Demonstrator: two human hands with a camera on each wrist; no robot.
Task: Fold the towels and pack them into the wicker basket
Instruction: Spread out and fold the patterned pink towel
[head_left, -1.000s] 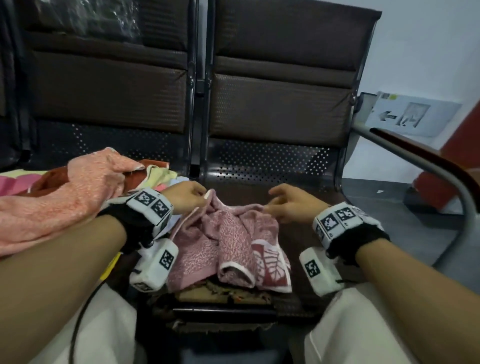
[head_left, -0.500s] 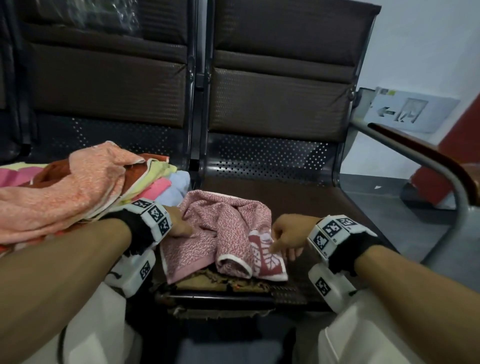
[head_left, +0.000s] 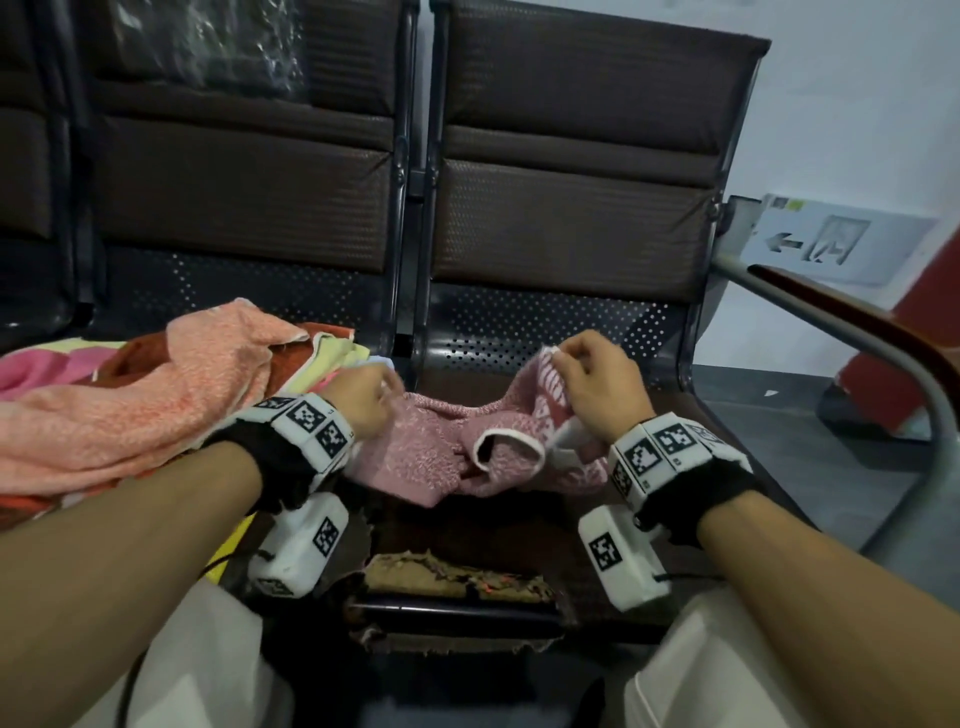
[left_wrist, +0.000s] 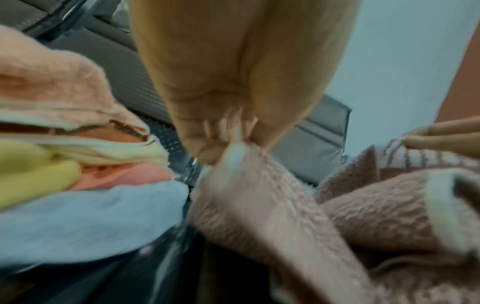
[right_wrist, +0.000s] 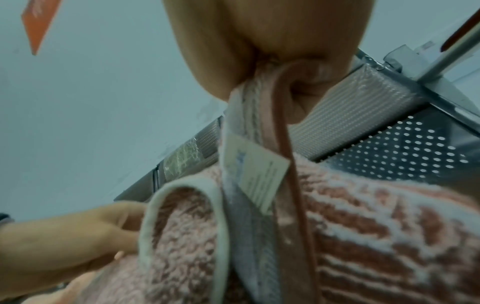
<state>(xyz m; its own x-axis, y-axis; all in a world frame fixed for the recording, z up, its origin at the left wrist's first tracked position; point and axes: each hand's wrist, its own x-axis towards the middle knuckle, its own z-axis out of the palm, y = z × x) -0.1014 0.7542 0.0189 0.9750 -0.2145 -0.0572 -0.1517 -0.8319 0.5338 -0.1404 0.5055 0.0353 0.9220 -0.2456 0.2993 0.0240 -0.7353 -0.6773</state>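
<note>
You are lifting the pink towel (head_left: 441, 447) by two corners to open it up for folding.

Your left hand (head_left: 363, 402) is pinching one corner of the towel, and your right hand (head_left: 597, 384) is pinching another corner, up by the white edge and the little tag (right_wrist: 257, 181). The middle of the towel is sagging between your hands, bunched and twisted, over the brown seat (head_left: 498, 535). A pile of other towels (head_left: 156, 395) is waiting just to your left. I am thinking this is the spread-out step, with no fold made yet. Next, you need to pull your hands apart so the towel hangs flat and the corners line up. I cannot see the wicker basket anywhere.
</note>
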